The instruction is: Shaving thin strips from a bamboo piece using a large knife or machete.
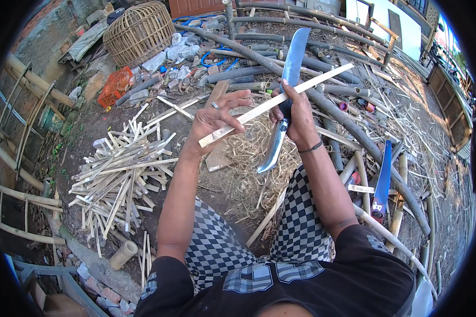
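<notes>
My right hand [297,117] is wrapped round the dark grip of a machete [295,55], whose broad blade points away from me. Below that hand, a shiny curved metal length [272,150] extends toward my knees. A pale, squared bamboo strip [264,105] slants across in front of the grip, with my right thumb against it. At the strip's lower left end, my left hand [215,120] has its fingers spread, one of them touching the strip. Behind the left hand stands a flat piece of wood [217,158], partly hidden. Curly shavings [254,142] cover the ground between my legs.
A heap of cut strips [124,177] lies at left. At right are a blue saw [383,177] and long bamboo poles [354,127]. Farther back are a woven cage [138,33], an orange crate [115,86] and rubble [182,52]. A bamboo stub [124,255] lies near left.
</notes>
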Demonstrator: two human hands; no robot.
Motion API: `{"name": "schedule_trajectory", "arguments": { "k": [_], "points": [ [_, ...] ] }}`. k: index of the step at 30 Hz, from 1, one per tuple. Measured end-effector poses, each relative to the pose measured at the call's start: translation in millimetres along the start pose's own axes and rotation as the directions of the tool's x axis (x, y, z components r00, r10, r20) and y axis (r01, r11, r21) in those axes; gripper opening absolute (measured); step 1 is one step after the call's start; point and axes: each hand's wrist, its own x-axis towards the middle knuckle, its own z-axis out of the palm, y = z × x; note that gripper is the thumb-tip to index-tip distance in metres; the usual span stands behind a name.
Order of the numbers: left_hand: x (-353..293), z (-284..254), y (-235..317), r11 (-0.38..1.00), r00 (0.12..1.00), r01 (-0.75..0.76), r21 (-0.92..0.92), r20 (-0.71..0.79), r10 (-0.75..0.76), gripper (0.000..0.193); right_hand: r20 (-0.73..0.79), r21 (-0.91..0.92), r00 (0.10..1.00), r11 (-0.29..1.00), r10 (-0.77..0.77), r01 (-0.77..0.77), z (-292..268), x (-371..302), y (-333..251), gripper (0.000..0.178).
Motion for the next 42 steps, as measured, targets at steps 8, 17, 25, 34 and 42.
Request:
{"name": "schedule_trajectory", "arguments": {
  "k": [8, 17, 25, 34, 42],
  "points": [
    [-1, 1, 3, 1.0, 0.998, 0.013, 0.008, -0.055, -0.013, 0.061, 0.029, 0.07, 1.0, 0.998, -0.005, 0.003, -7, 4, 2, 0.028],
    [1, 13, 50, 0.914, 0.978, 0.01, -0.407, -0.185, -0.093, 0.107, 0.029, 0.086, 0.999, 0.996, 0.017, -0.02, -10, 8, 3, 0.026],
    [-3, 67, 91, 0.749, 0.995, -0.059, -0.66, 0.018, 0.095, 0.127, 0.105, 0.179, 0.988, 0.975, 0.117, -0.135, -22, 12, 3, 0.022],
    [-6, 68, 92, 0.704, 0.998, -0.068, -0.707, -0.037, 0.058, 0.126, 0.065, 0.13, 0.987, 0.979, 0.147, -0.154, -8, 8, 4, 0.022],
    [-6, 38, 46, 0.383, 0.732, 0.568, 0.728, -0.235, -0.639, 0.077, -0.089, -0.356, 0.996, 0.934, -0.007, -0.025, -2, 8, 15, 0.029]
  ]
}}
